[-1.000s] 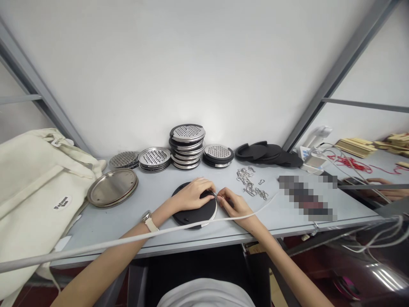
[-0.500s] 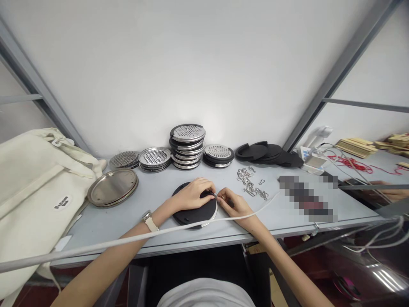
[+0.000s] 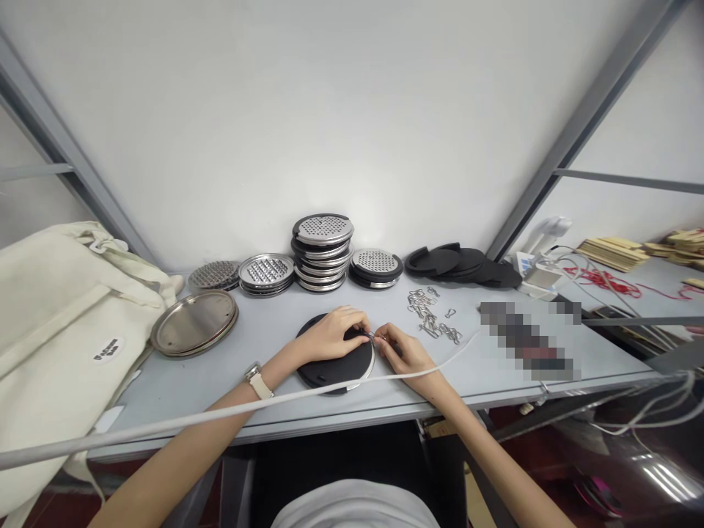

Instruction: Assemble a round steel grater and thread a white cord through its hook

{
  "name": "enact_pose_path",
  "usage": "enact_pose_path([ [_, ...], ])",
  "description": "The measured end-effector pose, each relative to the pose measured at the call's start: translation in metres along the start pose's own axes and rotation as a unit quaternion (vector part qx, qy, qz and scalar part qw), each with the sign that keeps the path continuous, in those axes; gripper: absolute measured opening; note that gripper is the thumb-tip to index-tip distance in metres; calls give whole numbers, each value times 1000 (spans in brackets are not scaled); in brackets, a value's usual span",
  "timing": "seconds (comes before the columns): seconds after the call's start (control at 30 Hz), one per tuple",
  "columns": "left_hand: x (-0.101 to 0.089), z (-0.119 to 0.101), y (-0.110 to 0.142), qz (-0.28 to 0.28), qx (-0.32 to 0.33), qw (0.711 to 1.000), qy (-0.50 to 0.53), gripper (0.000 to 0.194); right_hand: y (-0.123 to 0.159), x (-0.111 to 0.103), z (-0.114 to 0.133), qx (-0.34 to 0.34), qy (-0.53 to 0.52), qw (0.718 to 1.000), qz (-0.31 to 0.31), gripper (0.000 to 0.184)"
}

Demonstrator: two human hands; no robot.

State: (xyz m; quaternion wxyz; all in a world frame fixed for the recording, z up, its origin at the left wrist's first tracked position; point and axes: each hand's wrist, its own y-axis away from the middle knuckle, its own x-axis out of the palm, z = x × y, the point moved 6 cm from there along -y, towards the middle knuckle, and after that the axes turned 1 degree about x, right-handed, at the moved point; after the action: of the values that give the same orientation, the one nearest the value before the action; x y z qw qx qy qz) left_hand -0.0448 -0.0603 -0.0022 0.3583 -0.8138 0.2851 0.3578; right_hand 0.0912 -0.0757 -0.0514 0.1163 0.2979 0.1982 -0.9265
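The only lettering lies on a white oval label [image 3: 108, 350] on the cream cloth bag [image 3: 52, 308] slumped over the table's left end; the dark print is too small to read surely. A smooth matte-black round disc with a silvery rim [image 3: 344, 368] lies flat by the middle of the near edge of the grey table [image 3: 264, 312]. The left hand [image 3: 336, 334] rests over it, fingers curved toward its right rim; whether they grip, I cannot tell. The right hand [image 3: 404, 354] pinches a small, mostly hidden silvery metal piece [image 3: 370, 334] at that rim. Looped wire-like metal clips [image 3: 432, 317] are scattered beyond the right hand. Along the back edge stand rough-toothed steel grater discs [image 3: 267, 271], a tall stack of perforated black-rimmed discs [image 3: 322, 253], a shorter one [image 3: 377, 268] and overlapping black covers [image 3: 459, 264]. Plain, shiny round metal plates [image 3: 193, 323] sit toward the left end.
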Motion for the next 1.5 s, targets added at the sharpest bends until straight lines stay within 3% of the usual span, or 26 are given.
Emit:
enact_pose_path([
  [1.5,1,-2,0,11,8,1000,-4,8,2,-1,6,-5,9,1000,8,19],
])
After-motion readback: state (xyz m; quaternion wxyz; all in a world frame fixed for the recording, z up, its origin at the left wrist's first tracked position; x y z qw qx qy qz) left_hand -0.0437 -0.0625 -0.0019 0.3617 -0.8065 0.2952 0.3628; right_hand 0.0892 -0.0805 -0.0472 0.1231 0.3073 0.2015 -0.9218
